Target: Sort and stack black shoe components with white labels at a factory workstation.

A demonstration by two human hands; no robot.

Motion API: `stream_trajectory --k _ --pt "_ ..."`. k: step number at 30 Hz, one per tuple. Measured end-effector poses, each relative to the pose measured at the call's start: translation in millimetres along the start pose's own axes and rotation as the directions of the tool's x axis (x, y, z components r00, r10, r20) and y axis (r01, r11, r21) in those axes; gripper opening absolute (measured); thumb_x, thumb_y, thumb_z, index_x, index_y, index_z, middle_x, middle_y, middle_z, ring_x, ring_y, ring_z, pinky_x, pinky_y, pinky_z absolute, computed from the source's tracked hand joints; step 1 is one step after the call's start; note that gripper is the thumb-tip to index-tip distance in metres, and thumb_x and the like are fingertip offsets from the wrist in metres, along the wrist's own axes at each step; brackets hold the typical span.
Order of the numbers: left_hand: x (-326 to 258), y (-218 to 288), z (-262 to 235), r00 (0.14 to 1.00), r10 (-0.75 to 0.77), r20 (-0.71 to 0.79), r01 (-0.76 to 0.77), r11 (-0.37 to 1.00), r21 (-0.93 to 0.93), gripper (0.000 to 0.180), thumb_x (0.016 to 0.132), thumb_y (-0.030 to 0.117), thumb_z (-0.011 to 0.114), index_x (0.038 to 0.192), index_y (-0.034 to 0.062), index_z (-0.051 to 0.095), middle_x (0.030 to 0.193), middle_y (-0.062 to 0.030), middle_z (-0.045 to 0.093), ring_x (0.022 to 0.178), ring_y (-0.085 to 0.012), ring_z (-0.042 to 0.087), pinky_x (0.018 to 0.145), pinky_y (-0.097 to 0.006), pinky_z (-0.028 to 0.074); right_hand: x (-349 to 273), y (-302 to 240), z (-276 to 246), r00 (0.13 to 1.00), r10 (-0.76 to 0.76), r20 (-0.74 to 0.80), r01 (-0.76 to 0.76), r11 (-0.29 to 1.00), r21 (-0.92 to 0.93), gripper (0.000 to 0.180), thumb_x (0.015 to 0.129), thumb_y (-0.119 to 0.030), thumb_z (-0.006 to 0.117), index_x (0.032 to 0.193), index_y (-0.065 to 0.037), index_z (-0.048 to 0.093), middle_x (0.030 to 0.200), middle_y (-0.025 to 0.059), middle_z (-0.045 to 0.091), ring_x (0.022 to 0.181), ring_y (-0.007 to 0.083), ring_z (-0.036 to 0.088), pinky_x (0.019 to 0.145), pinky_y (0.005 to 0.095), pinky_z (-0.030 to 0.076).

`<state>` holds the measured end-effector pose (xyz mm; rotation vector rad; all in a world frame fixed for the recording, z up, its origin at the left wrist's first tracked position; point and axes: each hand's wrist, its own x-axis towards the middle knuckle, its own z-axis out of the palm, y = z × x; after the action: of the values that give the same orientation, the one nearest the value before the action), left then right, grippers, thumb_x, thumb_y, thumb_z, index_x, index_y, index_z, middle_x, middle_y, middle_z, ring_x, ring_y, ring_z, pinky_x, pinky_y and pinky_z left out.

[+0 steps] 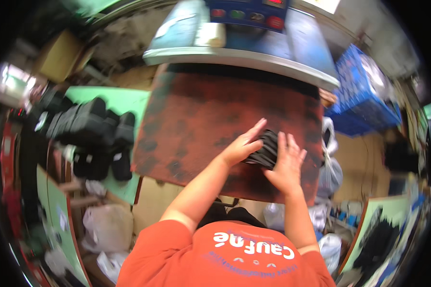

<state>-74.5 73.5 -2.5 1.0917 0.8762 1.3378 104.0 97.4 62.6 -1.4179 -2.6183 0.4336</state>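
Observation:
A small stack of black, soft-looking pieces point(265, 150) lies tilted on the reddish-brown, dark-stained work board point(196, 119). What the pieces are I cannot make out. At the stack's left side is my left hand point(244, 145), its fingers stretched out and the thumb side against the pieces. My right hand point(288, 165) lies along the right side with spread fingers, partly covering the stack. The pieces stand between the two hands, and neither hand is wrapped round them.
Behind the board stands a blue machine point(246, 28) with coloured buttons. Rows of black pieces point(93, 122) lie on a pale green table point(143, 100) at left. A blue crate point(359, 95) and plastic bags point(331, 174) are at right. More bags point(107, 227) lie lower left.

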Motion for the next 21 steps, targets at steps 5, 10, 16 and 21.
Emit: stream_trajectory --k 5,10,16,21 --pt "14.6 -4.0 33.3 0.998 0.053 0.041 -0.067 0.824 0.562 0.068 0.084 0.029 0.060 0.140 0.0061 0.031 0.148 -0.0182 0.020 0.137 -0.0290 0.021 0.110 -0.037 0.022 -10.0 6.3 2.4 0.993 0.085 -0.087 -0.087 0.996 -0.020 0.110 0.056 -0.025 0.080 0.145 -0.015 0.016 0.146 0.0178 0.021 0.134 0.0356 0.022 0.107 0.0603 0.010" --pt "20.6 -16.5 35.3 0.996 0.055 -0.071 -0.022 0.913 0.408 0.062 0.086 0.029 0.053 0.137 0.0005 0.034 0.144 -0.0226 0.027 0.136 -0.0327 0.022 0.111 -0.037 0.018 -4.9 -0.8 6.8 0.998 0.004 -0.065 -0.006 1.000 -0.022 0.114 0.054 -0.022 0.082 0.145 -0.022 0.013 0.144 0.0157 0.022 0.133 0.0342 0.024 0.108 0.0574 0.009" --pt "-15.8 18.0 33.6 0.987 0.100 -0.128 -0.032 0.891 0.452 0.065 0.087 0.038 0.055 0.136 -0.0009 0.034 0.142 -0.0260 0.028 0.133 -0.0360 0.027 0.109 -0.040 0.023 -4.5 -15.7 -2.9 0.978 -0.170 -0.119 0.175 0.984 0.035 0.112 0.053 -0.015 0.081 0.145 -0.012 0.017 0.126 0.0178 0.044 0.118 0.0345 0.042 0.105 0.0513 0.023" --pt "-159.6 69.5 -31.4 0.647 0.677 -0.350 -0.239 0.617 0.750 0.023 0.079 0.008 0.064 0.100 0.0034 0.057 0.089 -0.0119 0.059 0.083 -0.0300 0.055 0.076 -0.040 0.044 -2.4 -49.0 12.4 0.971 -0.238 0.012 0.238 0.971 -0.004 0.109 0.053 -0.011 0.079 0.143 -0.004 0.018 0.127 0.0195 0.044 0.118 0.0349 0.042 0.102 0.0417 0.031"
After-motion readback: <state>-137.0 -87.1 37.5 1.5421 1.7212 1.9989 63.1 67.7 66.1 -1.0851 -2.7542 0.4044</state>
